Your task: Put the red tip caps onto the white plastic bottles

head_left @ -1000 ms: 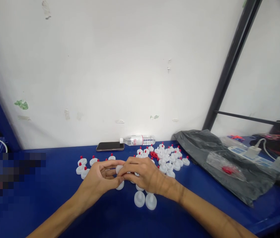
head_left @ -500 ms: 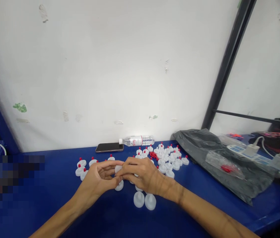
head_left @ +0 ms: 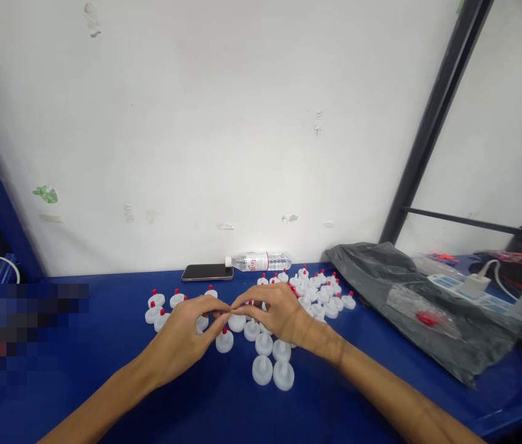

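Observation:
My left hand [head_left: 191,328] and my right hand [head_left: 276,310] meet with thumbs and forefingers pinched together. Just under the fingertips is a white nozzle cap [head_left: 237,323], a round plastic lid with a spout. Its top is covered by the fingers, so I cannot tell whether a red tip is on it. Close below stands a white nozzle cap with a red tip [head_left: 224,341]. Nearer to me, several nozzle caps without red tips [head_left: 262,370] stand upright below my right hand. More red-tipped nozzle caps [head_left: 155,300] sit to the left of my left hand, some partly hidden.
Many nozzle caps [head_left: 330,308] crowd the right, around small red tips [head_left: 292,288]. Along the wall lie a phone [head_left: 208,272] and a clear bottle [head_left: 261,261]. To the right are a grey plastic bag [head_left: 367,277], a small bag of red pieces [head_left: 425,316] and a power strip [head_left: 455,287].
My hands have come down and flattened, and the fingertips now meet over a nozzle cap. The red-tipped cap below them has come into full view. The view has shifted slightly.

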Motion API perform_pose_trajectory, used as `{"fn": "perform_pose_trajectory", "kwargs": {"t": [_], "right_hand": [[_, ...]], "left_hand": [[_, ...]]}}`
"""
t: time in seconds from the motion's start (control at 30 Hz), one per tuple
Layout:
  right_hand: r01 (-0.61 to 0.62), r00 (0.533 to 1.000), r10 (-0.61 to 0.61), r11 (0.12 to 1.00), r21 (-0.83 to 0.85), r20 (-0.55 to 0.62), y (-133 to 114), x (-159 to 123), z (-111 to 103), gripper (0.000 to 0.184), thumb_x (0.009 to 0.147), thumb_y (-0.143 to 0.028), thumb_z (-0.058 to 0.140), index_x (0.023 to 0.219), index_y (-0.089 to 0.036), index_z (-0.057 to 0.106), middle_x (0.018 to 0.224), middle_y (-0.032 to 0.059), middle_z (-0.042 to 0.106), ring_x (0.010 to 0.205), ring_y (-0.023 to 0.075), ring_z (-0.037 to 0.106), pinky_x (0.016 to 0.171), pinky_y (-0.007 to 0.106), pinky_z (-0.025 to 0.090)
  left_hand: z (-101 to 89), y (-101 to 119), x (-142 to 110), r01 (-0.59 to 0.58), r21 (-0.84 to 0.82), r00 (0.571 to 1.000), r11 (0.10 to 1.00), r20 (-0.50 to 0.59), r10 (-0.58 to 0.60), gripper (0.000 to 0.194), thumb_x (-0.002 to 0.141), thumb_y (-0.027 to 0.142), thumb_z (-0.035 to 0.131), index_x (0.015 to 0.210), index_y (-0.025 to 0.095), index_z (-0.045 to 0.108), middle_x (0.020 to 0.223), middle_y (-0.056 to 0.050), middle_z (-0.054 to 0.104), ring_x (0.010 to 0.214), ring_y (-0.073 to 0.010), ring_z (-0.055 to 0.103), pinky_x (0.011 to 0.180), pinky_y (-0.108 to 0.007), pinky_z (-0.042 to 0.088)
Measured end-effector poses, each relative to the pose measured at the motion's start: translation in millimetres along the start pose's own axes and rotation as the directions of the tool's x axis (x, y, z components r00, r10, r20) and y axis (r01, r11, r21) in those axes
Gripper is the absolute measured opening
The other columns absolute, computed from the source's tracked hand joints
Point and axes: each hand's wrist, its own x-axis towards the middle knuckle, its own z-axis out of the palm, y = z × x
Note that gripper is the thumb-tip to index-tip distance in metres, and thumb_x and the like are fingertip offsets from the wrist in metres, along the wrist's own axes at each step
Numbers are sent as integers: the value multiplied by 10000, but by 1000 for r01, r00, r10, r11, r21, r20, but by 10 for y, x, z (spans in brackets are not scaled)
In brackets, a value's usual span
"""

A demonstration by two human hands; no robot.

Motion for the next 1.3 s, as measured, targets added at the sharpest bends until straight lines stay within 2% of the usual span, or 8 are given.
{"fn": "perform_pose_trajectory", "kwargs": {"t": [0.13, 0.33, 0.47, 0.73, 0.87, 1.07, 1.17, 1.3], "right_hand": [[-33, 999, 33, 999, 32, 8, -4, -4, 49, 91, 914, -239, 699, 951, -248, 782, 914, -37, 790, 775, 112, 704, 719, 195, 490], [-52, 998, 51, 999, 11, 23, -37, 19, 22, 154, 964, -331, 633, 1013, -268, 764, 934, -46, 789, 750, 107, 699, 679, 201, 484], [-89, 996, 80, 974, -207, -50, 18, 56, -122, 201, 994, -345, 573, 1029, -253, 749, 997, -12, 781, 761, 127, 692, 697, 233, 477], [-261, 950, 312, 766, -587, -15, 254, 80, -451, 260, 997, -382, 540, 954, -247, 759, 830, 18, 776, 759, 186, 699, 654, 263, 401], [-257, 930, 347, 852, -456, 124, 268, 87, -512, 315, 985, -465, 543, 925, -259, 774, 822, -4, 777, 723, 162, 678, 644, 249, 396], [-110, 904, 210, 956, -270, 372, 147, 69, -367, 257, 869, -495, 700, 881, -252, 783, 832, -23, 768, 693, 138, 647, 654, 240, 397], [-81, 903, 181, 962, -260, 389, 112, 61, -308, 155, 859, -393, 729, 861, -247, 780, 798, -27, 756, 688, 134, 632, 665, 242, 395], [-174, 938, 174, 984, -30, 299, 16, 78, -318, 212, 893, -421, 694, 922, -231, 782, 851, -19, 762, 674, 111, 601, 638, 219, 418]], "left_hand": [[67, -8, -35, -38, 43, 999, 998, -4, 38, 248, 927, 417, 618, 1106, 269, 703, 1122, -32, 740, 1052, -244, 661, 947, -379, 499], [102, -114, -15, -25, 135, 992, 991, -121, 41, 232, 963, 419, 544, 1024, 266, 707, 1008, -22, 750, 945, -240, 671, 855, -362, 504], [117, -262, 7, 52, 212, 991, 976, -131, -24, 232, 953, 409, 531, 1029, 267, 698, 1028, -38, 755, 975, -269, 678, 882, -395, 494], [228, -408, -12, 80, 227, 993, 971, -102, -58, 249, 926, 321, 543, 1090, 252, 717, 1116, -67, 756, 1055, -287, 680, 941, -447, 501], [193, -317, -30, 50, 201, 993, 978, -116, -27, 264, 945, 310, 509, 1123, 248, 695, 1163, -72, 732, 1124, -282, 646, 991, -471, 489], [154, -147, -53, -93, 218, 989, 971, -92, 116, 204, 951, 273, 497, 1033, 234, 679, 1090, -68, 709, 1124, -273, 593, 991, -462, 483], [154, -93, -68, -148, 213, 986, 966, -50, 162, 194, 951, 307, 529, 1071, 239, 666, 1124, -66, 688, 1159, -274, 558, 1015, -459, 472], [158, -18, -89, -158, 166, 987, 973, 16, 158, 318, 939, 382, 589, 1232, 264, 629, 1239, -68, 657, 1229, -280, 529, 1062, -469, 454]]}}
